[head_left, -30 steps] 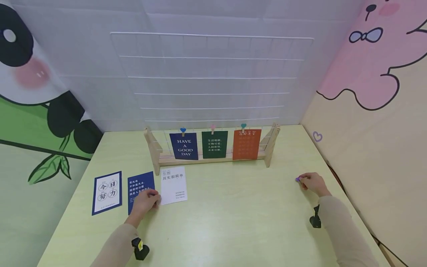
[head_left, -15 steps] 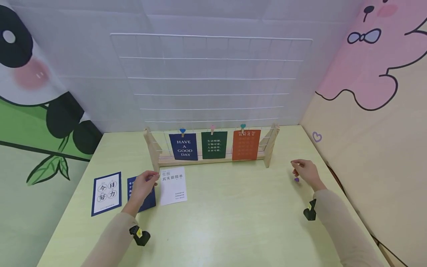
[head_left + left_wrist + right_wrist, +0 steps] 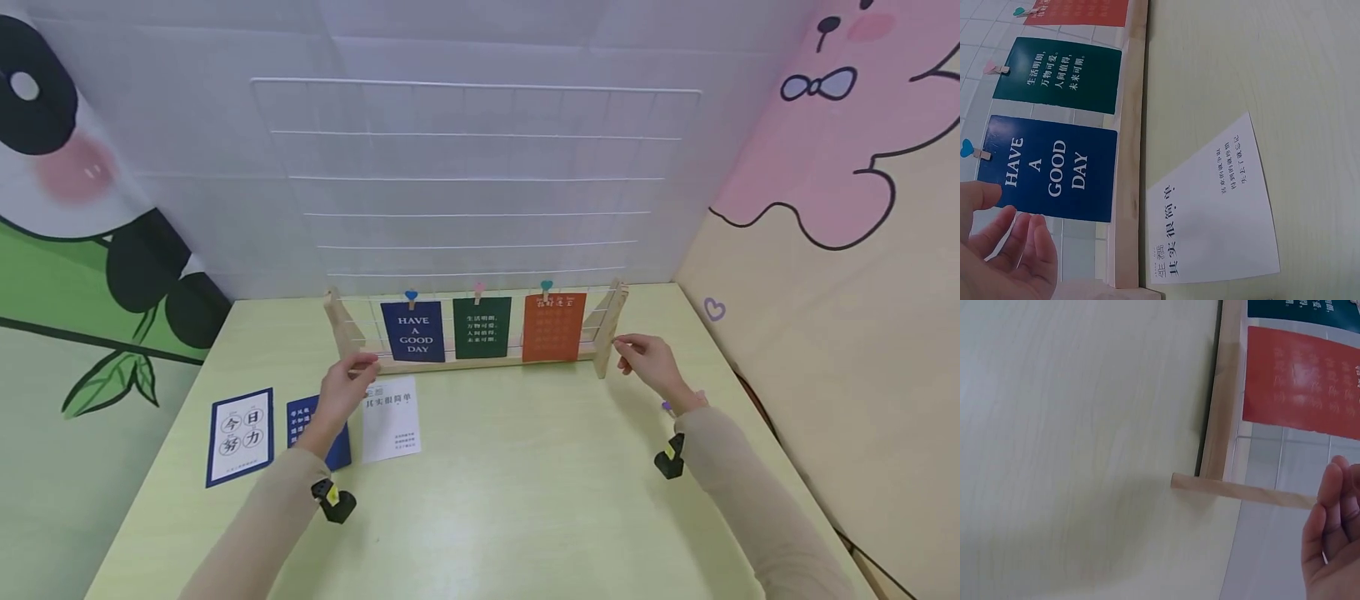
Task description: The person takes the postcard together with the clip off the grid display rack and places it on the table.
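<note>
A wooden stand [image 3: 465, 364] bears three hanging cards: a blue "HAVE A GOOD DAY" card [image 3: 413, 332], a green card [image 3: 482, 327] and an orange card [image 3: 553, 327]. Small clips hold them: a blue heart clip [image 3: 969, 149], a pink one [image 3: 992, 67] and a teal one [image 3: 546, 285]. My left hand [image 3: 345, 393] is raised at the stand's left end, loosely bent and holding nothing, its fingertips by the blue card's edge in the left wrist view. At the right end, my right hand [image 3: 656, 367] has its fingertips right at the side post [image 3: 1254, 492], with nothing gripped.
On the table lie a white card [image 3: 392, 419], a dark blue card [image 3: 339, 454] partly hidden by my left hand, and a blue-bordered card [image 3: 240, 437]. A small purple clip [image 3: 666, 406] lies beside my right wrist. A white wire grid [image 3: 480, 177] stands behind.
My left hand has lifted off the dark blue card and moved forward to the stand's left end. My right hand has left the purple clip and moved forward and left to the right post.
</note>
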`<state>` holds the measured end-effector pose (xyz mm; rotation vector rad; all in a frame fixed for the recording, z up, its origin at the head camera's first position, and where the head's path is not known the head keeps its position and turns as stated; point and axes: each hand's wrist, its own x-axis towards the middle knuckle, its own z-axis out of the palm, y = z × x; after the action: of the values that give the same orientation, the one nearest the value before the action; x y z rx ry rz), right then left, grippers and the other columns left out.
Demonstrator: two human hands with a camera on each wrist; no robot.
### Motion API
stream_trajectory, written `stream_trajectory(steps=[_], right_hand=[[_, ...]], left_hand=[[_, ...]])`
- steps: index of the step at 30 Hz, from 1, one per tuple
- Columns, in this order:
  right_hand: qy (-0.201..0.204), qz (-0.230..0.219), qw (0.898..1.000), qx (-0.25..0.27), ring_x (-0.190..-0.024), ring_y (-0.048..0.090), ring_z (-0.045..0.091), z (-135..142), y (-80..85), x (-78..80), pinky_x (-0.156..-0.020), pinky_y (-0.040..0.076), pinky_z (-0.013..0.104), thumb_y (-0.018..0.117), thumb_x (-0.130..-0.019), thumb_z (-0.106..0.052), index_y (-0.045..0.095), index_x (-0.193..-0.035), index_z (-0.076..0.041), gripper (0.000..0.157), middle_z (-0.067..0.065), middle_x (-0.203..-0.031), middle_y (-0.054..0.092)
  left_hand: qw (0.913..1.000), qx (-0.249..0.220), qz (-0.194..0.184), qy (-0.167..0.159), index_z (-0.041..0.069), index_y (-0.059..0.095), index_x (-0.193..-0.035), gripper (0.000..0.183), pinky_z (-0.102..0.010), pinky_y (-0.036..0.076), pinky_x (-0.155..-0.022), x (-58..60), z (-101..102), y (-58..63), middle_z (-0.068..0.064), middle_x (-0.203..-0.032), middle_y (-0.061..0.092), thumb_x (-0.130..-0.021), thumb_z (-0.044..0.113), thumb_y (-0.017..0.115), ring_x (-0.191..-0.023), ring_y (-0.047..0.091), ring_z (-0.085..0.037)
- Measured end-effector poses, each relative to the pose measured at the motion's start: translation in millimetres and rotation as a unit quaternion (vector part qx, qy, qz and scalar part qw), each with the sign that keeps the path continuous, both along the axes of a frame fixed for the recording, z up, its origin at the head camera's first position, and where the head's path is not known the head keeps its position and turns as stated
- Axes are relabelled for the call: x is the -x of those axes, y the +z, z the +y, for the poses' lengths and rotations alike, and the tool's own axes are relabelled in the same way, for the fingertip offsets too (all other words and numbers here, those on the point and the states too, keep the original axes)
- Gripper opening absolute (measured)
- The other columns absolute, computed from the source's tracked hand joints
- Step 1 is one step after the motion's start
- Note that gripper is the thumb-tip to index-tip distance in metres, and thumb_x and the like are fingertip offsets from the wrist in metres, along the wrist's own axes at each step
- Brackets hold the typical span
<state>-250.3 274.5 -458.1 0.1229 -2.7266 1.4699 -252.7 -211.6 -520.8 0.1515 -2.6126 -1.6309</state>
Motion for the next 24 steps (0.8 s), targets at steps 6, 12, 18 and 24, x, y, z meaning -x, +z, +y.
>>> stream_trajectory(steps=[6, 12, 18, 24], right_hand=[[0.018, -0.004, 0.998, 0.06, -0.056, 0.052, 0.016, -28, 12.7, -0.6, -0.051, 0.046, 0.021, 0.051, -0.09, -0.012, 0.057, -0.107, 0.009, 0.028, 0.017, -0.069, 0.057], [0.034, -0.005, 0.993, 0.11, -0.056, 0.054, 0.015, -50, 9.1, 4.4, -0.054, 0.049, 0.028, 0.052, -0.09, -0.014, 0.056, -0.11, 0.008, 0.03, 0.02, -0.071, 0.057], [0.049, -0.012, 0.99, 0.132, -0.063, 0.057, 0.027, -76, 8.4, 7.7, -0.062, 0.05, 0.04, 0.053, -0.089, -0.016, 0.056, -0.11, 0.007, 0.032, 0.015, -0.071, 0.059], [0.047, -0.036, 0.988, 0.142, -0.072, 0.057, 0.032, -101, 9.3, 10.5, -0.069, 0.05, 0.039, 0.056, -0.088, -0.018, 0.057, -0.111, 0.004, 0.032, 0.023, -0.086, 0.059]], left_hand=[[0.9997, -0.01, -0.02, -0.002, 0.003, 0.049, -0.118, 0.035, -0.035, 0.047, -0.073, -25.8, 27, 57.9, -0.016, -0.111, 0.051, -0.089, 0.022, 0.052, -0.096, 0.051, -0.028], [0.9995, -0.024, -0.016, 0.012, 0.004, 0.046, -0.12, 0.035, -0.035, 0.046, -0.074, -21.9, 31, 57.7, -0.014, -0.113, 0.051, -0.089, 0.017, 0.052, -0.097, 0.051, -0.027], [0.9995, -0.023, -0.015, 0.013, 0.005, 0.042, -0.125, 0.04, -0.037, 0.045, -0.077, -18.8, 32, 57.2, -0.014, -0.116, 0.046, -0.089, 0.018, 0.053, -0.101, 0.048, -0.028], [0.9996, -0.014, -0.02, 0.014, 0.007, 0.037, -0.13, 0.046, -0.041, 0.042, -0.084, -13.0, 34, 56.5, -0.016, -0.12, 0.044, -0.089, 0.022, 0.052, -0.106, 0.045, -0.031]])
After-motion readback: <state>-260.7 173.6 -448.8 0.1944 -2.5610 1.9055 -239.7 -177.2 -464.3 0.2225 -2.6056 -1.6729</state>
